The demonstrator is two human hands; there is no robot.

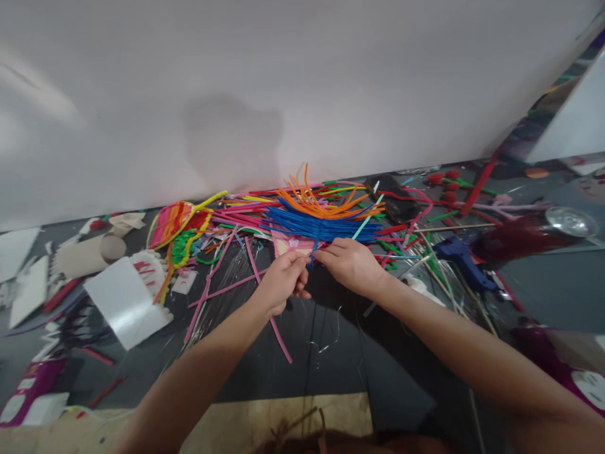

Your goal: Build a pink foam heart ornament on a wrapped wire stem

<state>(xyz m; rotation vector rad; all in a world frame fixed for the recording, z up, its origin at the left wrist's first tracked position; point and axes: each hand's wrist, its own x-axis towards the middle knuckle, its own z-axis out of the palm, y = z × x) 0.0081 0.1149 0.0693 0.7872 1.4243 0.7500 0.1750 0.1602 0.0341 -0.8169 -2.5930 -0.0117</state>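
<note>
My left hand (286,276) and my right hand (350,265) meet in front of me, fingertips pinched on a blue pipe cleaner (315,249) that looks looped or twisted on itself. Just beyond my fingers lies a wide bundle of blue pipe cleaners (324,226). Behind it fans a bundle of orange pipe cleaners (326,203). A pink patterned sheet (282,244) shows partly under the blue bundle. Near my right hand a pale green strip (368,218) slants upward. Long pink pipe cleaners (227,290) lie crossed beside my left forearm.
A blue glue gun (466,261) lies at right, near red pipe-cleaner flowers (451,180). To the left are a colourful pipe-cleaner shape (177,227), a cardboard tube (87,255) and a white card (123,301). Purple boxes (35,388) sit at the sides. A pale wall (236,75) stands behind.
</note>
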